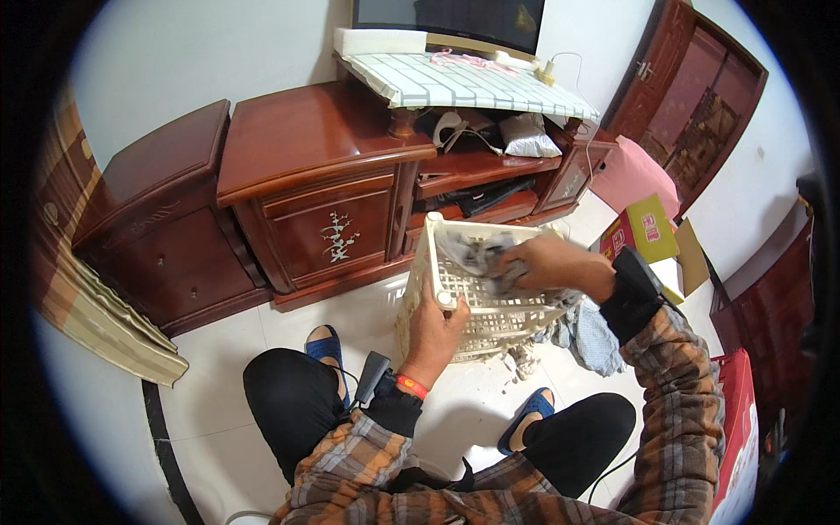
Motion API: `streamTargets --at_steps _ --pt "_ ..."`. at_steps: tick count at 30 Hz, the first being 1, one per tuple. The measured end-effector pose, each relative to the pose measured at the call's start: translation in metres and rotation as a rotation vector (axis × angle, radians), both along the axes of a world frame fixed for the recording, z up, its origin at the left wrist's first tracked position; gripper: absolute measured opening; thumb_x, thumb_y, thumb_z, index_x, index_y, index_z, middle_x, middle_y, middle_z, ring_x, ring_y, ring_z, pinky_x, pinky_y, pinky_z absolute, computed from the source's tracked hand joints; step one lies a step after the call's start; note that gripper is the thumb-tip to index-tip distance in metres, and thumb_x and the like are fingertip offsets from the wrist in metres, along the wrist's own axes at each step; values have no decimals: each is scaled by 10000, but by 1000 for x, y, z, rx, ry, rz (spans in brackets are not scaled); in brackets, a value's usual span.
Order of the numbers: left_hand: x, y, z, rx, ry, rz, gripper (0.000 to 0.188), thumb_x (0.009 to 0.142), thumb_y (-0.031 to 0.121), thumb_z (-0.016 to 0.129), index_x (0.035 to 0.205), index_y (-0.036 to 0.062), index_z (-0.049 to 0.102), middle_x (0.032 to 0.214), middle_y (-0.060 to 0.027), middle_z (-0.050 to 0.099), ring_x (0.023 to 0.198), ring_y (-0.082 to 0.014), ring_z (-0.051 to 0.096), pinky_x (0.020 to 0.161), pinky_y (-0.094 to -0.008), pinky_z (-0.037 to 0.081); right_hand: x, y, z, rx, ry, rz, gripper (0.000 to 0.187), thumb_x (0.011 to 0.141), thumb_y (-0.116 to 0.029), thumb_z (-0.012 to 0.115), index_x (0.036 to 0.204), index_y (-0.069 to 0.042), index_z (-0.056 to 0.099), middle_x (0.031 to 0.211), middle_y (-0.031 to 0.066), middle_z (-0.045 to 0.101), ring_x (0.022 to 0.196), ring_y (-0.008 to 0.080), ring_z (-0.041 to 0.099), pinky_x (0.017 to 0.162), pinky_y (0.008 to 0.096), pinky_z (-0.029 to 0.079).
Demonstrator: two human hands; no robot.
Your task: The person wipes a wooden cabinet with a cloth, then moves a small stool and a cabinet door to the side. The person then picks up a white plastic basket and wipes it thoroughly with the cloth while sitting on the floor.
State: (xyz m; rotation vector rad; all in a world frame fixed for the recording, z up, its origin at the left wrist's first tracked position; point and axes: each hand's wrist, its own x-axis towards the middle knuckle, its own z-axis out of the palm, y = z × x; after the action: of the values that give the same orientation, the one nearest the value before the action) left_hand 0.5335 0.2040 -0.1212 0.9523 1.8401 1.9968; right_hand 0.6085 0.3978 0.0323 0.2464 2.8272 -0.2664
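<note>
In front of me on the floor stands a cream plastic lattice basket (490, 325), or rack, with knobbed corners. My left hand (430, 339) is closed around its near left corner, thumb across the edge. Over the upper part, my right hand (553, 262) is closed on a grey cloth (479, 254), pressed against the lattice and blurred by motion. Beside the basket, a grey-blue checked cloth (597, 339) lies crumpled on the tiles. Near it is a small off-white clump (523, 360) that I cannot make out.
A red-brown wooden cabinet (328, 223) runs behind the basket, with a television (455, 22) above it. To the right sit an open yellow-and-red carton (643, 232) and a pink covered item (643, 179). A striped curtain (114, 297) hangs at the left. My slippered feet flank the basket.
</note>
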Motion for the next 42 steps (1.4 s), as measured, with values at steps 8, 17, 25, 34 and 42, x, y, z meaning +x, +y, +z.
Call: streamTargets --at_steps 8,17,25,34,42 --pt "-1 5 -5 80 36 -9 681 934 172 644 1491 -31 308 1173 -248 665 1007 -318 709 862 -392 558 -11 -2 -8 -14 611 -103 302 865 -166 681 1164 -121 669 1014 178 716 959 376 690 844 462 535" --pt "0 7 -7 -11 -9 -28 651 937 172 647 1472 -36 340 1113 -234 684 958 -295 718 815 -393 569 -39 -16 -42 132 361 -19 361 858 -248 692 1206 -165 640 1073 163 691 947 376 690 838 474 542" --pt "-2 5 -3 12 -8 -2 658 930 153 643 1482 -27 334 1126 -190 674 975 -260 690 848 -377 556 -41 -31 -50 85 528 -127 360 833 -212 729 1157 -74 654 1016 211 706 939 403 685 829 469 546" --pt "-5 9 -5 63 82 3 637 953 185 645 1470 -30 342 1064 -200 675 878 -256 698 755 -377 555 -77 -22 -60 185 614 -12 306 840 -217 694 1113 -123 593 977 151 709 915 379 680 766 488 519" --pt "-8 5 -15 58 23 -30 696 971 261 650 1488 -53 305 1068 -222 680 837 -290 709 729 -387 560 -57 -30 -73 -288 534 -135 367 829 -193 754 1154 -129 597 905 189 697 859 362 690 762 443 517"
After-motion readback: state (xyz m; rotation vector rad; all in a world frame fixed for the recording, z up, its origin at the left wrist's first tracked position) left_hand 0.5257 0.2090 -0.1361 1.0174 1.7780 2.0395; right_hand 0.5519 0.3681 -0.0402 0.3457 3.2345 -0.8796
